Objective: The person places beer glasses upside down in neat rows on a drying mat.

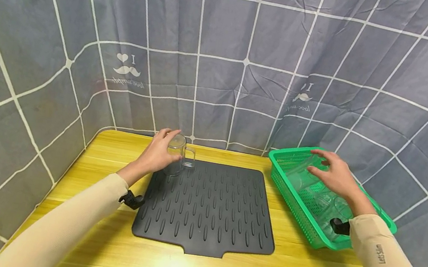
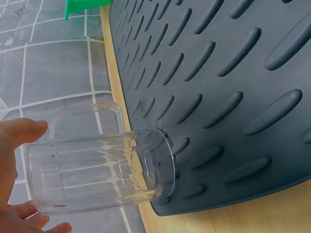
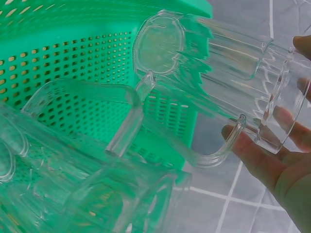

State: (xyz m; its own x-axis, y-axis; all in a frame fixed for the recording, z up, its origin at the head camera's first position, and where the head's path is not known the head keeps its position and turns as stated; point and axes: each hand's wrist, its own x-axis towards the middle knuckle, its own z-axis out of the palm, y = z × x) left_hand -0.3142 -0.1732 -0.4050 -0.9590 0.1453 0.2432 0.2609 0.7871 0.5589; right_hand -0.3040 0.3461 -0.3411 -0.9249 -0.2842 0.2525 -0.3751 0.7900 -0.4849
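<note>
A clear glass mug (image 1: 172,168) stands upright on the far left corner of a dark grey ridged mat (image 1: 207,208), its handle pointing right. My left hand (image 1: 162,149) is around its upper part, thumb and fingers spread to either side; in the left wrist view the thumb (image 2: 31,131) sits just off the glass. Over the green basket (image 1: 291,203), my right hand (image 1: 336,175) holds a second glass mug (image 3: 228,63) near its rim. That mug lies tilted, base towards the basket wall, with its handle (image 3: 209,158) beside the thumb. Part of its rim overlaps the fingers.
More glass mugs (image 3: 97,194) lie in the near part of the basket, close to the held one. Mat and basket rest on a yellow wooden table (image 1: 103,238). A grey checked curtain (image 1: 218,82) hangs behind and on both sides.
</note>
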